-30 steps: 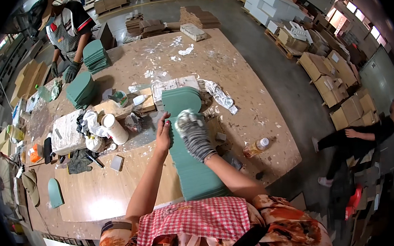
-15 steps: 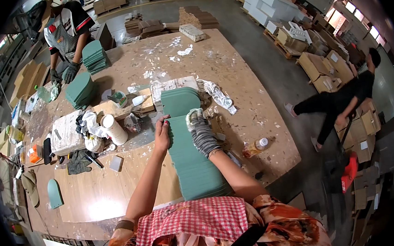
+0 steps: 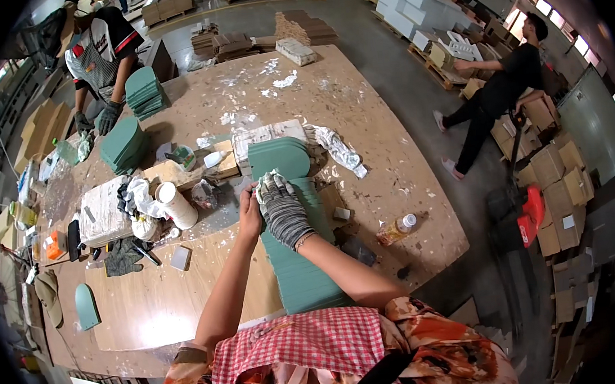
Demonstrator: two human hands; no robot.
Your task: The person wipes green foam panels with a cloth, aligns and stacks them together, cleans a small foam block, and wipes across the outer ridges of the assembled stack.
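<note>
We lay our gloved right hand (image 3: 285,209), fingers stretched out, over the left edge of one long row of green boards (image 3: 306,279) on the bench (image 3: 399,163), our bare left hand (image 3: 249,211) at the same edge; whether either grips anything, we cannot tell. Beyond, we count two green stacks (image 3: 123,145) near one co-worker (image 3: 101,51); to our left, one single green board (image 3: 86,307) and one loose glove (image 3: 123,258); to our right, one capped bottle (image 3: 396,230).
</note>
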